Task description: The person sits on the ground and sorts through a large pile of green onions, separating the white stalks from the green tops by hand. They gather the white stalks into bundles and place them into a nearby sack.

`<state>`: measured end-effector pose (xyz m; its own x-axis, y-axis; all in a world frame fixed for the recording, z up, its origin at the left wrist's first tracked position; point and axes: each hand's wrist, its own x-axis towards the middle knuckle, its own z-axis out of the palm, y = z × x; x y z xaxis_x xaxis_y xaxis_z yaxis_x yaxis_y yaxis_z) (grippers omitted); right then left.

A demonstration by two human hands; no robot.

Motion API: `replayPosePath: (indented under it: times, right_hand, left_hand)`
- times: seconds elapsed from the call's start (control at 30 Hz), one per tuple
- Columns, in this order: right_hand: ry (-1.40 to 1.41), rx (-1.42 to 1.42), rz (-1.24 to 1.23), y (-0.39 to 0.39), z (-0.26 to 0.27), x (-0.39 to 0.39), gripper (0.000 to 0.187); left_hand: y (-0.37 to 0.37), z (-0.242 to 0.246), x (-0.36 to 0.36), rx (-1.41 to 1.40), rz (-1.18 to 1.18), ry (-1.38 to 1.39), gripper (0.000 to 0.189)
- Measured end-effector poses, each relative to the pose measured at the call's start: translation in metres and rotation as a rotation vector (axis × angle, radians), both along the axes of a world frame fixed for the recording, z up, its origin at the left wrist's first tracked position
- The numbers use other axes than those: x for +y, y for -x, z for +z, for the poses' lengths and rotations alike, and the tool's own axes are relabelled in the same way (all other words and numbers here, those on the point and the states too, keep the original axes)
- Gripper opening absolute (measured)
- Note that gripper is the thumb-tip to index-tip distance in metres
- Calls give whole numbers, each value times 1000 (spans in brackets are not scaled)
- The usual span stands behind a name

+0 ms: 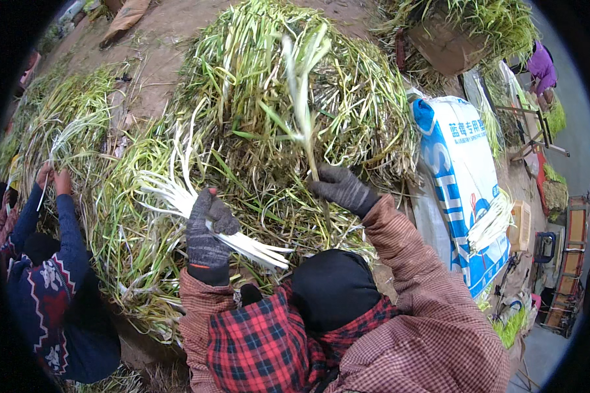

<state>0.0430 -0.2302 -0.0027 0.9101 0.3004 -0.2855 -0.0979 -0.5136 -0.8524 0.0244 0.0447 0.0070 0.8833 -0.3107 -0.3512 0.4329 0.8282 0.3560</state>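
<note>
In a grey knitted glove, my left hand [207, 233] grips a bundle of peeled white stalks [169, 189], which look like blanched garlic shoots or leeks. Their ends stick out on both sides of the fist. My right hand [341, 189], gloved too, is closed on the brownish lower stem of a leafy stalk [302, 108] held upright. Motion blurs the pale top of that stalk. Below both hands spreads a large heap of green and yellowed unpeeled stalks [246, 88], with loose leaves and peelings around it.
To the right lies a white and blue printed sack [464, 142] with a bunch of white stalks [490, 221] on it. A co-worker [54, 299] handles stalks at the left. Farther right are a plastic crate [519, 223], a metal-framed stool [536, 130] and another person [542, 69].
</note>
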Motion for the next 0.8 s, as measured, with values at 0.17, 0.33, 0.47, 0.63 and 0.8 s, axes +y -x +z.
replayPosePath:
  times: [0.17,0.33,0.47,0.63,0.8]
  right_hand:
    - [-263,108,95,17,-21,20,18]
    - [-294,136,150,25,-21,33,17]
    - [-130,24,265,36,-27,43,25]
    - [69,-316,378,45,-36,39,25]
    - [57,-324,505,40,-26,49,27]
  left_hand:
    - [3,-13,2,91,41,-107,18]
    - [2,0,-22,241,46,-257,13]
    - [2,-32,-22,100,-51,-196,20]
    - [5,-13,-42,22,-30,-543,13]
    - [12,-58,-26,99,-50,-674,14]
